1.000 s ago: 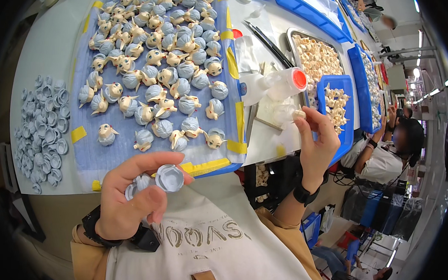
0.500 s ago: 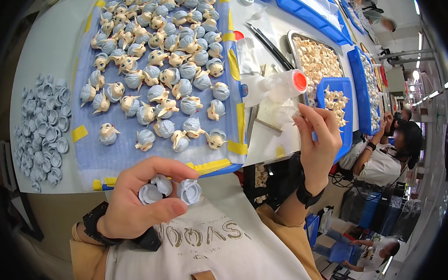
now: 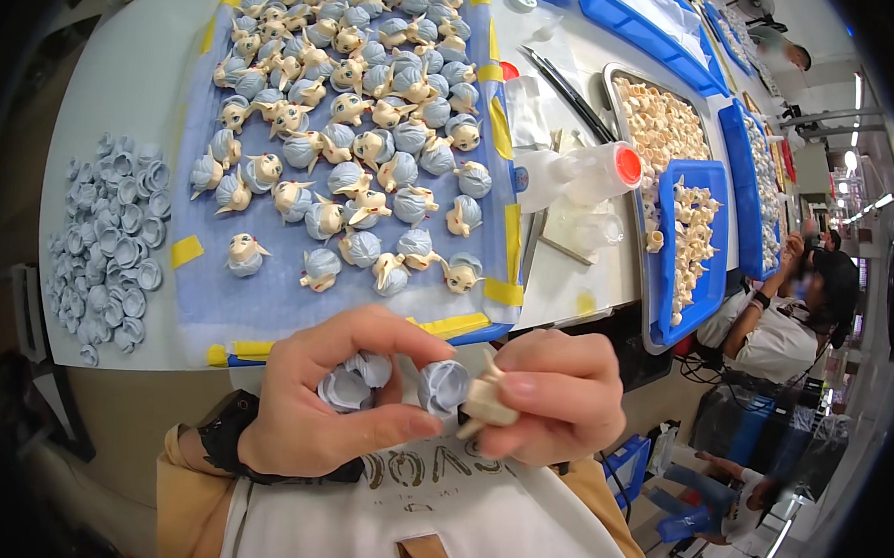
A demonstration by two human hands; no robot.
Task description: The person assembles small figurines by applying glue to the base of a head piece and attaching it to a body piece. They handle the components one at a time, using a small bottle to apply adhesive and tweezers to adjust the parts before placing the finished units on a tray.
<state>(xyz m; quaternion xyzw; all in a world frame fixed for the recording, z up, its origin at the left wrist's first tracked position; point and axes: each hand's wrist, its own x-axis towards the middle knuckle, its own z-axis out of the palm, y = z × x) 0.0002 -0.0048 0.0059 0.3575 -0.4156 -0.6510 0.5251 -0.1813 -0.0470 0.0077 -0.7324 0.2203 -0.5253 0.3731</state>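
My left hand (image 3: 306, 427) is closed, pinching a pale blue doll hair cap (image 3: 444, 387) between thumb and forefinger. More pale blue caps (image 3: 346, 388) are tucked in its palm. Facing it, my right hand (image 3: 570, 389) grips a cream doll head piece (image 3: 488, 405) with pointed ears in its fingertips. The head piece is right beside the pinched cap; whether they touch I cannot tell. Just beyond my hands, a blue tray (image 3: 346, 303) lined with thin sheet and yellow tape carries many finished-looking doll heads (image 3: 373, 146) with blue hair.
Loose blue caps (image 3: 114, 245) are heaped at the left. To the right stand a red-capped bottle (image 3: 596, 174), a metal tray (image 3: 661, 119) of cream parts and a small blue tray (image 3: 711, 286) of eared pieces. Black tweezers (image 3: 573, 97) lie farther back. Another person (image 3: 774, 328) sits at far right.
My right hand has come from beside the small blue tray to in front of my chest, now holding a cream head piece. My left hand has shifted slightly right, still holding the caps.
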